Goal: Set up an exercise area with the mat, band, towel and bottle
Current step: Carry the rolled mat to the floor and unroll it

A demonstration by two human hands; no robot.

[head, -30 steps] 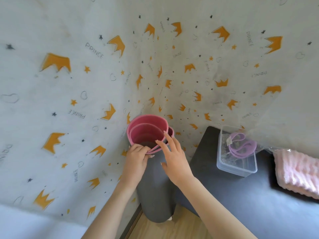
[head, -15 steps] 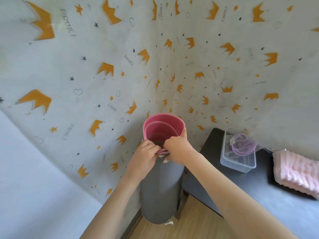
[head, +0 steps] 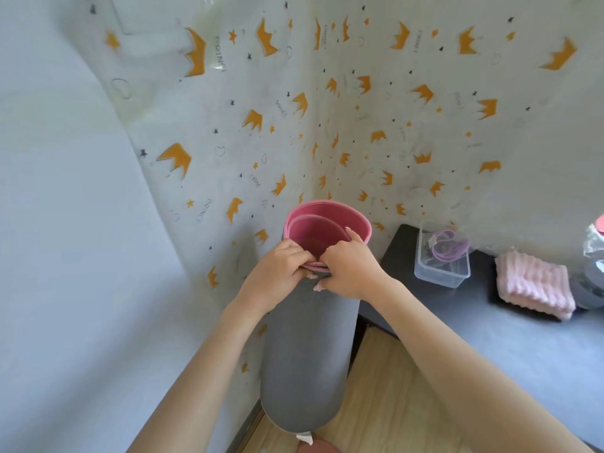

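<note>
Two bare hands grip the near rim of a rolled exercise mat that stands upright in the corner of a room, grey on its outer face and pink inside the coil. The left hand and the right hand are both closed on the pink edge, knuckles nearly touching, the right fingers hooked over the rim into the roll. A second ago the right hand was spread open with its fingers straight against the rim; half a second ago it had curled down beside the left, and now both fists are tighter together on the edge. The mat itself stands where it stood, against wallpaper printed with orange crowns and small stars, its foot on the wood floor. To the right, on a dark bench, a clear plastic box holds a coiled purple band, and just beside it lies a folded pink towel. At the far right edge, partly cut off, sits something grey and crinkled plastic; whether the bottle is among them cannot be told.
</note>
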